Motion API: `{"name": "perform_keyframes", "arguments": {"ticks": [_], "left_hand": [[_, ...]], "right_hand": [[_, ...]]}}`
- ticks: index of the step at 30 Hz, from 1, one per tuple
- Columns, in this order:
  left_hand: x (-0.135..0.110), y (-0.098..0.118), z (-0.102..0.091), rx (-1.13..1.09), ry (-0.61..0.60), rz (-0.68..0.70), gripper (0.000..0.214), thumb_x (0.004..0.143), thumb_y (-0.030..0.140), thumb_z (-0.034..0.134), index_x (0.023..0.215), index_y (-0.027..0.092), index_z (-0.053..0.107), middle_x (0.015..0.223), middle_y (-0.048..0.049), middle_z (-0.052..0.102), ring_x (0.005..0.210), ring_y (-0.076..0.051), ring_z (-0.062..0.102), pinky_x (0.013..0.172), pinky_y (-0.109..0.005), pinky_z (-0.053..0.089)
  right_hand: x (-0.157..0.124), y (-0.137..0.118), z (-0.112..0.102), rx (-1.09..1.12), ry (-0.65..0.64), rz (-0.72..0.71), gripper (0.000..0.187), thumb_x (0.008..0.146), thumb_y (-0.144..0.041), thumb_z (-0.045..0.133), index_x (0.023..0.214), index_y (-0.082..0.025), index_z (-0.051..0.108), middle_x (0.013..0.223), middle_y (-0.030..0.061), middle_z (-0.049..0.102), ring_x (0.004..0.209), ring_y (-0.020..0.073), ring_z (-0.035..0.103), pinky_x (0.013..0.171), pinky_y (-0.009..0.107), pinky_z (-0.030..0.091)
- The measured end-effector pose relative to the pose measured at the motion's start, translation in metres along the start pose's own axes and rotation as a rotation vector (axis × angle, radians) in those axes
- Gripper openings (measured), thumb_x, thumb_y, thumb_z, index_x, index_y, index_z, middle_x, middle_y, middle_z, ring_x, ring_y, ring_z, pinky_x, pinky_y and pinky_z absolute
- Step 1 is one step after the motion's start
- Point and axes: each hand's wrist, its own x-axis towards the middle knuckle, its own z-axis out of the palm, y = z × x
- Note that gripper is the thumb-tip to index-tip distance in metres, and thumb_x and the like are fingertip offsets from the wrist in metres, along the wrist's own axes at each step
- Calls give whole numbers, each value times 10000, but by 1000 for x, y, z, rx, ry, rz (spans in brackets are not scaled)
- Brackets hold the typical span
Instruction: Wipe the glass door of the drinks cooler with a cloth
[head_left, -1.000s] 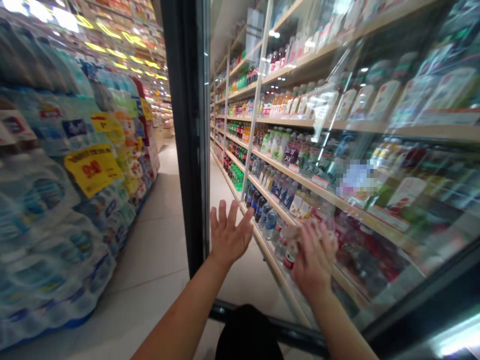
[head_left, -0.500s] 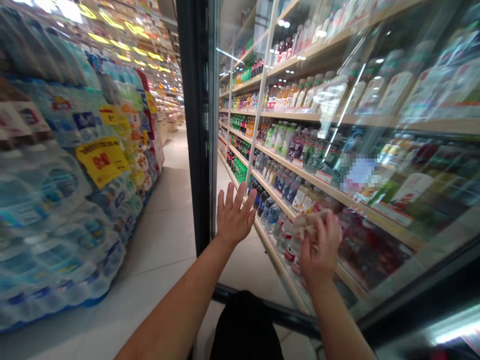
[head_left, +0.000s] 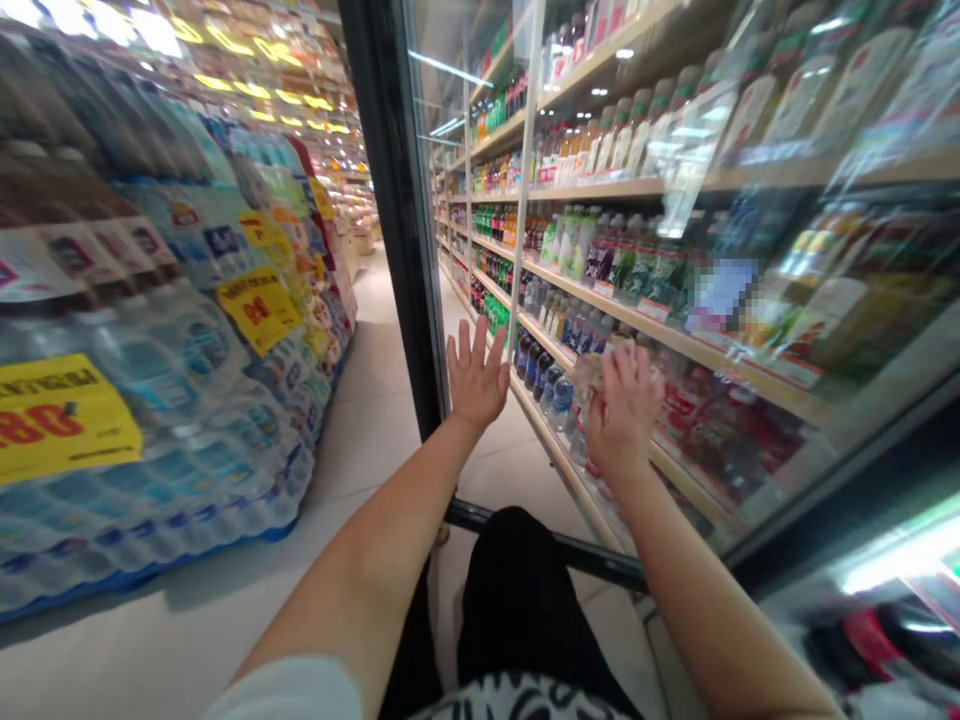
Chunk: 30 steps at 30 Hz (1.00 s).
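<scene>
My left hand (head_left: 478, 378) lies flat with fingers spread against the glass door (head_left: 495, 470), near its black frame (head_left: 409, 250). To the right, my right hand (head_left: 624, 405) presses a crumpled beige cloth (head_left: 589, 378) on the same glass. Its fingers bend over the cloth and partly hide it. Behind the glass, wooden shelves (head_left: 645, 318) carry rows of drink bottles (head_left: 592, 240). Reflections streak across the pane.
Stacks of shrink-wrapped water bottles (head_left: 187, 470) with yellow price signs (head_left: 259, 308) stand on the left. A tiled aisle (head_left: 367, 390) runs between them and the door. At the lower right is a lit shelf with dark bottles (head_left: 892, 640). My knee (head_left: 517, 580) is close below the door.
The view has shifted, showing more of the left stack and my legs. My right hand has moved up the glass with the cloth. My left hand still rests spread on the pane.
</scene>
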Motion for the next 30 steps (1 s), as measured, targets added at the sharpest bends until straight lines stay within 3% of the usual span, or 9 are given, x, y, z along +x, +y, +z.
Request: {"name": "perform_keyframes", "arguments": {"ticks": [3, 8, 10, 13, 15, 19, 21, 23, 30], "left_hand": [[0, 6, -6, 3, 0, -9, 530, 1019, 280, 435, 1534, 155, 452, 1670, -149, 274, 1574, -256, -71, 1285, -571, 82], [10, 0, -18, 18, 71, -2, 519, 1012, 298, 482, 1519, 186, 479, 1692, -145, 199, 1582, -277, -9, 1274, -581, 132], [18, -9, -20, 27, 83, 14, 527, 1012, 296, 482, 1529, 195, 470, 1692, -141, 194, 1581, -291, -4, 1272, -592, 128], [25, -18, -18, 26, 75, 46, 537, 1020, 310, 462, 1542, 187, 457, 1681, -147, 216, 1576, -310, -3, 1269, -607, 116], [25, -20, -15, 26, 96, 56, 528, 1027, 316, 449, 1540, 190, 466, 1675, -144, 231, 1575, -310, 0, 1271, -602, 118], [17, -23, -9, 31, 151, 100, 532, 1027, 292, 456, 1546, 174, 455, 1669, -148, 245, 1579, -291, 28, 1282, -563, 128], [13, -27, -7, 17, 156, 134, 538, 1022, 290, 473, 1547, 171, 453, 1663, -152, 262, 1580, -287, 47, 1284, -552, 131], [11, -33, -5, -5, 152, 161, 544, 1019, 302, 489, 1549, 184, 450, 1659, -149, 278, 1580, -287, 56, 1285, -550, 131], [8, -42, 3, -70, 146, 158, 553, 1012, 328, 498, 1549, 203, 452, 1662, -153, 285, 1580, -308, 53, 1275, -598, 121]], "right_hand": [[3, -2, 2, -28, 19, 44, 595, 1002, -176, 446, 1589, -226, 365, 1579, 128, 461, 1558, 285, 250, 1245, 576, 180], [-28, -24, 2, -5, -187, -112, 619, 969, -59, 435, 1554, -258, 423, 1516, 72, 550, 1538, 220, 308, 1288, 511, 135], [-25, -21, -3, -10, -107, -87, 620, 970, -49, 426, 1555, -254, 419, 1565, 103, 487, 1526, 236, 335, 1277, 522, 190], [-3, -10, -7, 36, 186, 54, 567, 978, -101, 485, 1531, -220, 447, 1651, 164, 320, 1516, 295, 353, 1216, 535, 341], [6, -10, -2, 91, 271, 111, 502, 972, -129, 527, 1467, -214, 516, 1638, 161, 349, 1504, 307, 374, 1193, 538, 381], [-15, -34, 27, 93, 91, -22, 372, 968, -76, 517, 1275, -239, 652, 1391, 85, 656, 1487, 234, 410, 1267, 510, 241], [-31, -47, 39, 105, -4, -98, 357, 968, -54, 510, 1232, -230, 674, 1325, 60, 702, 1479, 195, 420, 1284, 447, 200], [-35, -52, 44, 114, -38, -101, 381, 972, -45, 485, 1251, -229, 670, 1343, 56, 693, 1479, 183, 421, 1283, 424, 200], [2, -46, 40, 35, 131, 87, 520, 975, -67, 451, 1464, -225, 531, 1540, 109, 516, 1547, 213, 286, 1264, 476, 230]]}}
